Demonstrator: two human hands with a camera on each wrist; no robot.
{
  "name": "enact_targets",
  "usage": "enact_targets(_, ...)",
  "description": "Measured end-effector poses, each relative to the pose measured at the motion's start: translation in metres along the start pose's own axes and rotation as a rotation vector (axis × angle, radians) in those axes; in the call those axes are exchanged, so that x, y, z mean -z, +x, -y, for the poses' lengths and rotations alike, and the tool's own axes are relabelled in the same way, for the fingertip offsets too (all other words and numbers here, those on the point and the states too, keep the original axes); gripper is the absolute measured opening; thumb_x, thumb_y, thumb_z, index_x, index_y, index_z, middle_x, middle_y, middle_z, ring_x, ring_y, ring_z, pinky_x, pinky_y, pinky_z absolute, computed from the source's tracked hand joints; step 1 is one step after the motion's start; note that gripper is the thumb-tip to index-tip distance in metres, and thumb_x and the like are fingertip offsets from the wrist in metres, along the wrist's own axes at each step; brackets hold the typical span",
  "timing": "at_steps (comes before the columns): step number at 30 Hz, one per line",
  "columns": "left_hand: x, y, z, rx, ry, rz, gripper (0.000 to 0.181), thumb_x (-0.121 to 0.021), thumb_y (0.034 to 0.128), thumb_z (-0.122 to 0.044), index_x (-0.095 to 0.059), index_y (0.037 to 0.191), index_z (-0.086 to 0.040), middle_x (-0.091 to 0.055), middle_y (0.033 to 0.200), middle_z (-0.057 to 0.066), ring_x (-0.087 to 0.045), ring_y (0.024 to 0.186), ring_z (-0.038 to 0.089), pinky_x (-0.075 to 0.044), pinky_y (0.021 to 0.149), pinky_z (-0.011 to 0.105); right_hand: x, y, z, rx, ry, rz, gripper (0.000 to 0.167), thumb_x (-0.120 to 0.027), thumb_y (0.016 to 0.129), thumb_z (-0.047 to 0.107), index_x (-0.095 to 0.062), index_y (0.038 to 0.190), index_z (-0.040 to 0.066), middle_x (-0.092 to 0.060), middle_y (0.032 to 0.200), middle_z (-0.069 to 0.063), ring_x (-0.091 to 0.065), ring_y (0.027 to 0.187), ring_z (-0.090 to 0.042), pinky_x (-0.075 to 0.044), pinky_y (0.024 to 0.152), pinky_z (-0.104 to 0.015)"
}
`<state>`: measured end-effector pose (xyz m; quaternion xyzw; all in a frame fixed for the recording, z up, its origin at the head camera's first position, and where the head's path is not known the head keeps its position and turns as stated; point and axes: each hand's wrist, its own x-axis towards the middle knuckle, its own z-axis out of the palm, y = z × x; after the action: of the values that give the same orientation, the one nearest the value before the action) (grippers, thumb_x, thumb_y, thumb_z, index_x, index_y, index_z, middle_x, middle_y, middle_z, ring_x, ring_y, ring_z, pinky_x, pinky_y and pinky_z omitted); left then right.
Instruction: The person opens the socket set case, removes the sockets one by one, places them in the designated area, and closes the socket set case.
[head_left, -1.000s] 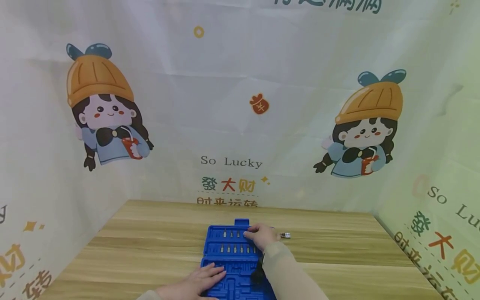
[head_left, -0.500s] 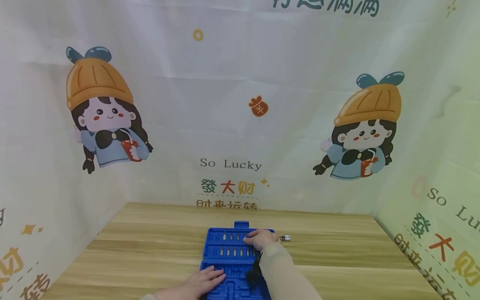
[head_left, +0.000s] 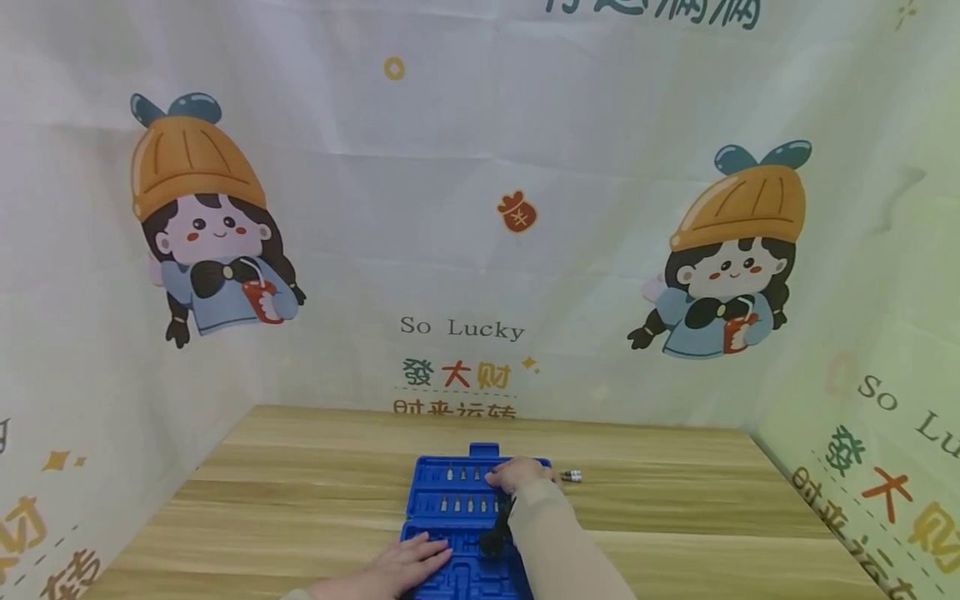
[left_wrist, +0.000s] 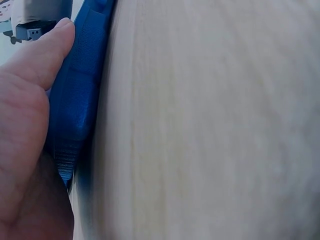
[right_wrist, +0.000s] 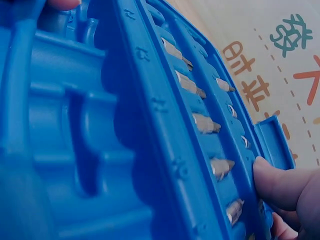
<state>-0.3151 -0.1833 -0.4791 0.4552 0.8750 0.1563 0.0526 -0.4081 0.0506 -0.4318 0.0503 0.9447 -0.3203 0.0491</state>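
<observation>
An unfolded blue case (head_left: 465,577) lies on the table in the head view, with metal bits (head_left: 457,503) in two rows of its far half. My left hand (head_left: 397,567) rests with extended fingers on the near half's left side; the left wrist view shows its thumb (left_wrist: 60,42) against the case's side (left_wrist: 75,105). At the far row's right part is my right hand (head_left: 521,475). In the right wrist view, its thumb (right_wrist: 280,185) touches the case's outer strip beside the bits (right_wrist: 205,123), other fingers bent below; whether a bit is between them, I cannot tell.
Right of the case, a small silver cylindrical piece (head_left: 572,476) lies on the wooden table (head_left: 675,500). A black object (head_left: 492,542) hangs under my right wrist, above the case. Printed cloth (head_left: 450,275) surrounds the table's back and sides.
My right wrist and forearm have shifted left, along with the black object under them, while the fingertips stay near the same bits. My left hand remains on the case.
</observation>
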Motion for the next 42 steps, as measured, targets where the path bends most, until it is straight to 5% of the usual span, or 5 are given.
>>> enact_targets(7,-0.001,-0.002,-0.004,-0.019,-0.026,-0.003,0.066,-0.051,0.0974,-0.043,-0.038,0.146,0.000,-0.041,0.147,0.017,-0.033,0.137,0.037,-0.034,0.105,0.051,-0.001,0.001,0.001,-0.033,-0.005,-0.005,0.037,-0.073,0.085,0.036,-0.072,0.112,0.010,-0.058,0.127,-0.021,-0.040,0.121,-0.050,-0.024,0.101,-0.066)
enact_targets(18,-0.002,-0.003,-0.002,-0.013,-0.010,-0.025,0.067,-0.049,0.0975,-0.047,-0.041,0.144,0.001,-0.043,0.146,0.016,-0.035,0.135,0.039,-0.037,0.099,0.059,-0.017,0.014,-0.008,-0.028,0.146,-0.055,0.010,-0.078,0.082,0.026,-0.077,0.090,0.021,-0.065,0.118,-0.011,-0.032,0.128,-0.050,-0.008,0.106,-0.067)
enact_targets(32,-0.002,-0.005,-0.002,-0.039,-0.016,-0.035,0.068,-0.047,0.0982,-0.048,-0.040,0.145,0.001,-0.042,0.146,0.017,-0.035,0.136,0.040,-0.037,0.099,0.059,-0.024,0.013,-0.011,-0.058,0.339,-0.116,0.008,-0.080,0.080,0.022,-0.075,0.080,0.016,-0.045,0.130,-0.031,-0.016,0.133,-0.052,-0.004,0.106,-0.067)
enact_targets(36,-0.003,-0.005,-0.001,-0.040,-0.022,-0.031,0.068,-0.046,0.0984,-0.048,-0.039,0.145,0.000,-0.042,0.146,0.017,-0.033,0.136,0.039,-0.034,0.103,0.056,-0.025,0.015,-0.013,-0.065,0.412,-0.133,0.009,-0.080,0.079,0.021,-0.076,0.083,0.014,-0.039,0.134,-0.036,-0.012,0.134,-0.054,-0.008,0.107,-0.066)
enact_targets(42,-0.008,-0.003,0.009,-0.013,-0.076,0.008,0.066,-0.044,0.0993,-0.049,-0.032,0.151,-0.009,-0.037,0.151,0.013,-0.028,0.140,0.036,-0.031,0.106,0.054,-0.017,0.016,-0.015,-0.023,0.550,-0.102,0.019,-0.079,0.081,0.018,-0.075,0.097,0.008,-0.040,0.131,-0.034,-0.018,0.128,-0.052,-0.035,0.100,-0.055)
